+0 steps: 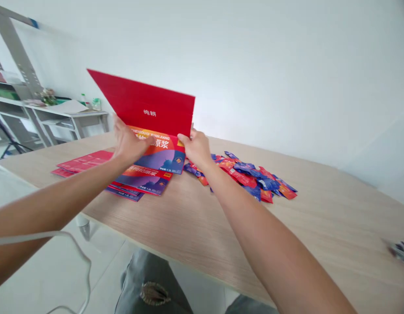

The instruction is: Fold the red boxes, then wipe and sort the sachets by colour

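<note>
Both hands hold one red flat-folded carton (149,107) up off the wooden table (195,218). My left hand (128,141) grips its left side, fingers closed on the printed orange and purple panel. My right hand (197,146) pinches the carton's right edge. The plain red flap stands upright above my hands. Under the carton lies a stack of more flat cartons (139,181), fanned out to the left. Just right of my right hand lies a heap of several red and blue sachets (254,179).
A white shelf desk (74,115) with small items stands against the far-left wall, beside a metal rack (15,56). A white cable (80,261) hangs near my left forearm. A dark object (401,250) lies at the table's right edge. My knees show below the table's near edge.
</note>
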{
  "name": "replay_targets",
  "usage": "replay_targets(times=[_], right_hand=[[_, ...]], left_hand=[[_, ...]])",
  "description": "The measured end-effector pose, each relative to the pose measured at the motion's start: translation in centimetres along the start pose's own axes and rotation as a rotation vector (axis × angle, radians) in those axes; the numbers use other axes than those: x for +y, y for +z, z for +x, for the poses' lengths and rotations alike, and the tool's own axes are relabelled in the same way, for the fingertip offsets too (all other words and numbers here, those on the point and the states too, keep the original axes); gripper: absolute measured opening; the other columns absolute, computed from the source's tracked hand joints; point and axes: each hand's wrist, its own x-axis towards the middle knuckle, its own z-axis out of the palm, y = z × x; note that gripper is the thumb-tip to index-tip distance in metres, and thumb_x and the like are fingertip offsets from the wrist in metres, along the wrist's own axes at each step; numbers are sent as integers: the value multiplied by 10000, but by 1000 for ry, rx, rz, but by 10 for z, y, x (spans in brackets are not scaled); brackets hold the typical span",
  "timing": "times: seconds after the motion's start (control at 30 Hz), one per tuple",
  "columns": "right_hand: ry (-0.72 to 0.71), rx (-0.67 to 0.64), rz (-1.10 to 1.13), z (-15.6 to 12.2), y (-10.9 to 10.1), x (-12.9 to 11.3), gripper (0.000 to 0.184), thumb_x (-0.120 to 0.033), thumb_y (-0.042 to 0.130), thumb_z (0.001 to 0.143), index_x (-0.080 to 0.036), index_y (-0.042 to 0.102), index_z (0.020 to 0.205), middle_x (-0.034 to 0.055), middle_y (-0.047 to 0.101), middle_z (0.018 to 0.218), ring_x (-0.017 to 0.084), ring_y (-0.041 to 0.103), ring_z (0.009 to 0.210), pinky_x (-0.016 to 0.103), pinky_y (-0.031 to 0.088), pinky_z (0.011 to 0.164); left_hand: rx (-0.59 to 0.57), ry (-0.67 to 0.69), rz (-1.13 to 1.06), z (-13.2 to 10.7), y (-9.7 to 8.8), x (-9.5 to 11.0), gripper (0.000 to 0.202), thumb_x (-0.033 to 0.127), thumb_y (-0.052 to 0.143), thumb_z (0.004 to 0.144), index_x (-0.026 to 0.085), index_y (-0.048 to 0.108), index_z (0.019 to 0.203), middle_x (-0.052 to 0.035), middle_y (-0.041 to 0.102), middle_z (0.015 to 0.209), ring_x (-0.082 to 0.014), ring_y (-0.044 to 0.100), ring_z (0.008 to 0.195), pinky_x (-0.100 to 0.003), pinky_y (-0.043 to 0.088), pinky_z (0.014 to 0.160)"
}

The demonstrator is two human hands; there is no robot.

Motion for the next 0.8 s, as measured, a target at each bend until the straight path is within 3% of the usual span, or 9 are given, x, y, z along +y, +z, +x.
replay_targets(times=[0.07, 0.13, 0.2, 0.3, 0.4, 0.47, 0.53, 0.67, 0.8], right_hand=[[-2, -23, -97, 1, 30, 1, 142, -224, 675, 1032, -195, 813, 1030, 112, 777, 1270, 286, 736, 1225, 423, 532, 1136], [6, -48, -139, 0, 54, 2, 157, -196, 664, 1036, -191, 820, 1053, 139, 731, 1382, 304, 684, 1332, 431, 497, 1188], [15, -77, -148, 0, 71, 5, 162, -194, 660, 1038, -188, 821, 1056, 153, 705, 1422, 320, 637, 1401, 456, 478, 1218], [24, -106, -155, 3, 82, 9, 141, -192, 683, 1019, -169, 822, 1025, 176, 713, 1384, 347, 608, 1448, 482, 471, 1237], [15, -104, -136, -1, 82, 14, 326, -192, 706, 997, -123, 751, 1312, 224, 598, 1560, 342, 488, 1574, 468, 427, 1289], [-11, -92, -105, -15, 74, 21, 622, -189, 714, 978, -85, 545, 1568, 268, 415, 1712, 334, 353, 1660, 482, 372, 1333], [-84, -91, -80, -41, 59, 34, 781, -183, 698, 968, -77, 367, 1668, 287, 288, 1772, 330, 267, 1695, 517, 326, 1362], [-307, -113, -127, -119, 4, 68, 723, -175, 599, 1012, -171, 305, 1673, 249, 355, 1739, 311, 303, 1682, 576, 363, 1343], [-328, -127, -272, -197, -63, 95, 743, -126, 543, 1037, -250, 252, 1709, 200, 438, 1697, 287, 423, 1618, 551, 497, 1263]], left_hand=[[-26, -98, 113, -18, 10, -12, 1531, 303, 983, 580, 86, -16, 1720, -305, -47, 1823, -481, -81, 1700, -670, 52, 1378], [-125, -119, 139, -33, 22, -21, 1638, 372, 1009, 545, 157, -96, 1735, -287, -178, 1814, -490, -200, 1676, -741, 60, 1346], [-203, -144, 137, -42, 35, -27, 1678, 402, 1012, 536, 219, -143, 1740, -264, -251, 1803, -513, -231, 1657, -830, 152, 1285], [-207, -191, 126, -40, 55, -35, 1685, 434, 985, 583, 250, -244, 1722, -258, -288, 1791, -523, -232, 1652, -883, 225, 1220], [-165, -234, 119, -29, 70, -43, 1663, 458, 966, 620, 255, -272, 1712, -267, -259, 1800, -518, -216, 1659, -860, 210, 1243], [-162, -277, 126, -21, 77, -50, 1694, 466, 987, 591, 258, -266, 1712, -274, -246, 1802, -531, -209, 1656, -855, 212, 1245], [-173, -304, 143, -14, 82, -56, 1731, 473, 1011, 562, 238, -261, 1713, -288, -245, 1798, -530, -202, 1657, -830, 204, 1265], [-151, -301, 204, -4, 93, -65, 1712, 501, 1021, 567, 127, -184, 1724, -347, -182, 1792, -504, -166, 1674, -707, 107, 1352], [-114, -307, 265, 10, 106, -66, 1627, 481, 1018, 588, 121, -79, 1734, -357, 13, 1802, -505, -62, 1693, -703, 123, 1354]])
